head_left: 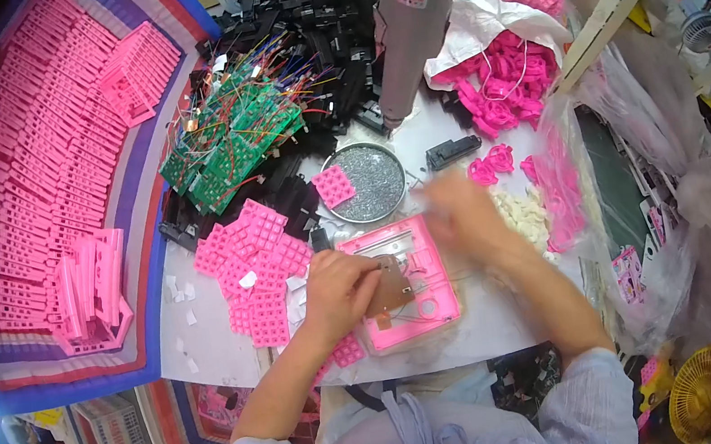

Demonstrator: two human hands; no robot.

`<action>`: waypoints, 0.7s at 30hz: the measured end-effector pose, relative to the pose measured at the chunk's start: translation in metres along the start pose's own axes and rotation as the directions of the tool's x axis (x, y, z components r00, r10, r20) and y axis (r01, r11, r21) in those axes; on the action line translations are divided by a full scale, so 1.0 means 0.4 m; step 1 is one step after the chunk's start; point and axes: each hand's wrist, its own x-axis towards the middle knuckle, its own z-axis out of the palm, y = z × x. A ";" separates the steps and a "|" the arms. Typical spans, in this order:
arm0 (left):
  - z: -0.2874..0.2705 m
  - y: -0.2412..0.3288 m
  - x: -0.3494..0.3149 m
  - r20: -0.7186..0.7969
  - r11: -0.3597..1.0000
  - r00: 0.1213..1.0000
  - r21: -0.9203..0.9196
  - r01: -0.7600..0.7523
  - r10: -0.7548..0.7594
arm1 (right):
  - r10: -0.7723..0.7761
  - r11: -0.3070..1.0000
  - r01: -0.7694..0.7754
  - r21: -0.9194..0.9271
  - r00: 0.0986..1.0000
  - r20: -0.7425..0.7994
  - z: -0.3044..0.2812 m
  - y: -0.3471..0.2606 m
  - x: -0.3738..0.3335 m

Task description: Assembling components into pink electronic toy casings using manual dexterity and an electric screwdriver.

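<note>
My left hand (pixel 337 295) is closed at the left edge of a brown circuit board (pixel 394 289), thumb and fingertips pinching it. The board lies partly inside an open pink plastic housing (pixel 448 298) at the table's front, with thin wires and a round cutout beside it. Over the housing's upper right corner is my right hand (pixel 464 218), smeared by motion, so its fingers are unclear. Just beyond the housing stands a round metal dish (pixel 405 180) of small grey screws. A pink rubber keypad (pixel 333 187) overlaps the dish's left rim.
Pink keypads (pixel 257 263) pile up at left, below wired green circuit boards (pixel 245 147). A grey power screwdriver (pixel 412 41) hangs above the dish. Pink housings (pixel 31 177) fill a striped bin at far left. A sack of pink parts (pixel 503 78) and white pieces (pixel 521 215) sit at right.
</note>
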 end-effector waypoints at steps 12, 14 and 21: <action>0.000 -0.004 -0.024 -0.078 0.992 0.991 -0.071 0.099 -0.105 | 0.051 0.999 -0.050 0.013 0.987 -0.152 -0.100 -0.031 -0.017; -0.001 -0.010 -0.021 -0.091 0.993 0.991 -0.076 0.095 -0.101 | 0.243 0.898 -0.174 0.405 0.962 -0.124 -0.093 -0.098 -0.094; -0.019 -0.012 -0.003 -0.003 0.996 0.998 -0.064 0.068 -0.069 | 0.332 0.812 -0.438 0.385 0.890 0.312 -0.026 -0.157 -0.084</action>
